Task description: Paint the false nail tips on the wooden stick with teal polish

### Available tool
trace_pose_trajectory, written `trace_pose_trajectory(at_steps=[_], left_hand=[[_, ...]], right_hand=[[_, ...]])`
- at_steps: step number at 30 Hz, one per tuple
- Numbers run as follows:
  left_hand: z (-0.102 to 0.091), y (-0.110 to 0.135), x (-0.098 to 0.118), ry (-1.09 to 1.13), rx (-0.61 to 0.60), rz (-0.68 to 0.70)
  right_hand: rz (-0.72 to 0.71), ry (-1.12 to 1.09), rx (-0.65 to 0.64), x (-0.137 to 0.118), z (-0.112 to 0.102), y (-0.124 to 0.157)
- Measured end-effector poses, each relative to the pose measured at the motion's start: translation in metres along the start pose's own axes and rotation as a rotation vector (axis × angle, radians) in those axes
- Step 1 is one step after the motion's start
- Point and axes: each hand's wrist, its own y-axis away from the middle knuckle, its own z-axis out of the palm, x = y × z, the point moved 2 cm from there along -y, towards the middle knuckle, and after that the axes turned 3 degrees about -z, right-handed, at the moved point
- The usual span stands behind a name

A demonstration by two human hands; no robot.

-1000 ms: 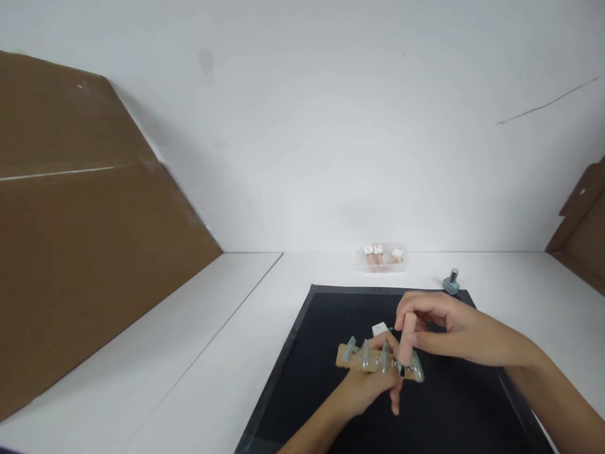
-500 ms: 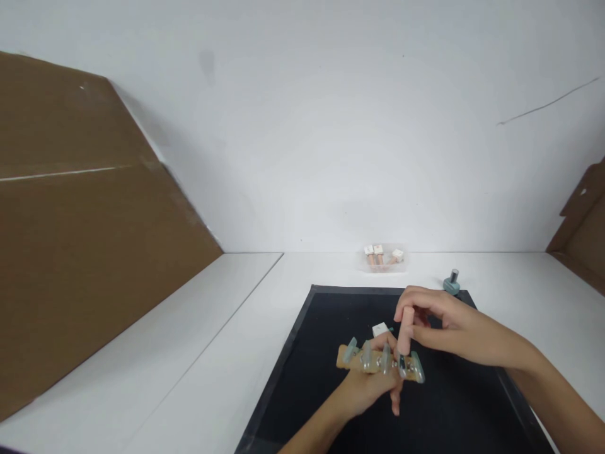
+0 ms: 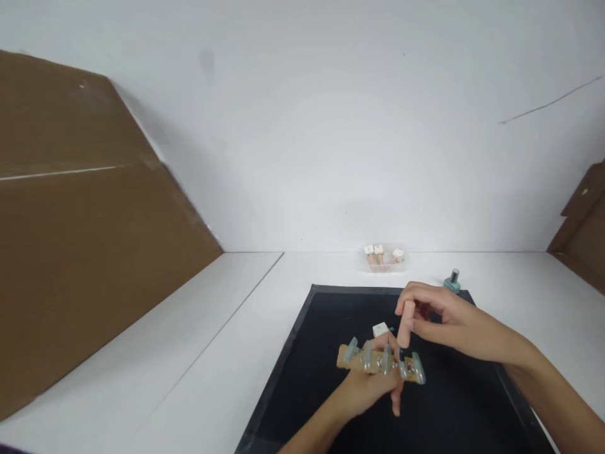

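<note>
My left hand [image 3: 366,386] is closed around a tan strip [image 3: 377,362] that carries several pale green, glossy false nails [image 3: 367,356], held above the black mat. My right hand [image 3: 439,318] pinches a peach nail polish cap [image 3: 406,323] between thumb and fingers. From its lower end, a short dark brush tip [image 3: 403,354] points down, just above the nails at the strip's right end. Whether it touches a nail is hard to tell. A white square-topped piece [image 3: 380,330] shows just beyond my left fingers, with a small teal bit beside it.
The black mat [image 3: 340,315] lies on a white table. At its far right corner stands a teal bottle with a silver stem [image 3: 452,281]. Behind the mat, a clear tray [image 3: 385,267] holds several white-and-peach bottles. Brown cardboard panels [image 3: 94,221] flank both sides, before a white wall.
My right hand has lifted slightly, drawing the peach cap and its brush up from the strip's right end. My left hand and the strip stay almost still.
</note>
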Motion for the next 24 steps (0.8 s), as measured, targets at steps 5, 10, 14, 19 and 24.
trace_pose_trajectory(at_steps=[5,10,14,19,24], left_hand=[[-0.001,0.0,-0.002,0.006,0.007,-0.001],[-0.002,0.0,-0.002,-0.006,-0.003,0.002],[-0.001,0.001,0.001,-0.057,0.027,-0.041],[0.005,0.001,0.01,-0.151,0.107,-0.097],[0.01,-0.001,0.014,-0.22,0.112,-0.108]], right_hand=[[-0.005,0.008,0.019,0.001,-0.001,0.001],[-0.011,0.014,0.052,-0.001,-0.003,0.003],[-0.02,-0.025,0.047,0.0,-0.003,0.003],[-0.045,-0.006,-0.061,0.0,0.001,0.001],[-0.05,0.014,-0.104,0.001,0.003,0.001]])
